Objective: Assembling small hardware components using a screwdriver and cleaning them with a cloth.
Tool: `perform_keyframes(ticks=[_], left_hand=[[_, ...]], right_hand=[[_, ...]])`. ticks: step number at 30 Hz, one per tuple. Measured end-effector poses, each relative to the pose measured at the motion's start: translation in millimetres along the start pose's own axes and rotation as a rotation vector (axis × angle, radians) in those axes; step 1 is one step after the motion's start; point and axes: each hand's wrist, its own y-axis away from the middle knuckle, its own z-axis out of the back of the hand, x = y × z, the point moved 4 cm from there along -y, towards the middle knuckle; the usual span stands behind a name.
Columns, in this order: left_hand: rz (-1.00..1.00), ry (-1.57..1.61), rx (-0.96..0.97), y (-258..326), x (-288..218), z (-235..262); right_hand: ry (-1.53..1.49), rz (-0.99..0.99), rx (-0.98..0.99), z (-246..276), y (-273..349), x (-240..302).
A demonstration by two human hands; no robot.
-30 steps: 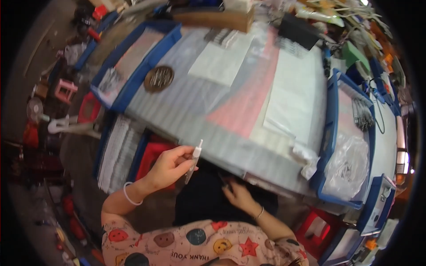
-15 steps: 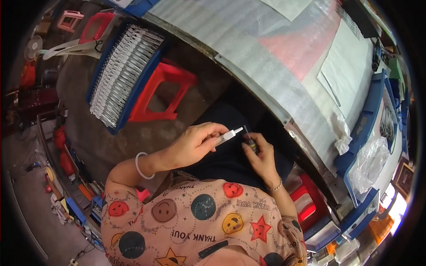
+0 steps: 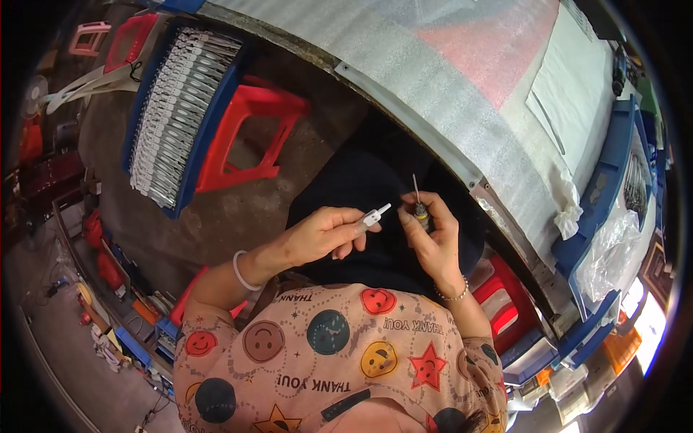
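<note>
Between the thumb and fingers of my left hand (image 3: pixel 325 234) is a small white pen-like piece (image 3: pixel 375 215) with a narrow tapered tip, pointing away and to the right. My right hand (image 3: pixel 437 242) is closed around a small dark bottle (image 3: pixel 421 211) with a yellow band. A thin needle-like spout (image 3: pixel 416 189) rises upright from its top. A short gap separates the spout from the white piece. Both hands are above my dark-clothed lap; the fingers hide the rear of the white piece and much of the bottle.
To the left, a blue tray (image 3: pixel 187 189) on a red stool (image 3: pixel 281 108) bears rows of white-and-metallic pieces (image 3: pixel 180 108). The foam-covered table (image 3: pixel 404 65) edges past my right hand. Crumpled tissue (image 3: pixel 569 209) and a blue bin (image 3: pixel 603 177) with clear plastic (image 3: pixel 606 252) are at right.
My right hand has moved up and slightly right with the bottle, so its spout is farther from the white piece. My left hand has tilted the white piece more upward. The whole view has shifted slightly.
</note>
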Motion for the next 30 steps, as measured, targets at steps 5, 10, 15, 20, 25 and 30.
perform_keyframes(ticks=[5, 10, 15, 20, 25, 30], left_hand=[[0.056, 0.109, 0.131, 0.1, 9.5, -3.5], [0.145, 0.093, 0.106, 1.5, 5.9, -9.3], [0.063, 0.075, 0.09, -1.5, 11.7, -10.5], [0.083, 0.32, -0.02, -18.1, 10.3, 1.7], [0.048, 0.335, 0.004, -34.3, 16.2, 3.9], [0.095, 0.252, -0.08, -41.4, 15.0, 3.8]], right_hand=[[-0.417, -0.173, 0.046, -7.7, -9.3, 3.9], [-0.662, -0.315, 0.191, -17.5, -19.7, -0.4], [-0.736, -0.327, 0.294, -23.0, -18.4, -2.5], [-0.28, -0.174, -0.05, -9.6, -13.2, 7.7], [0.471, 0.24, 0.034, 14.9, 11.4, 33.5], [0.638, 0.189, 0.206, 18.1, 26.2, 40.3]])
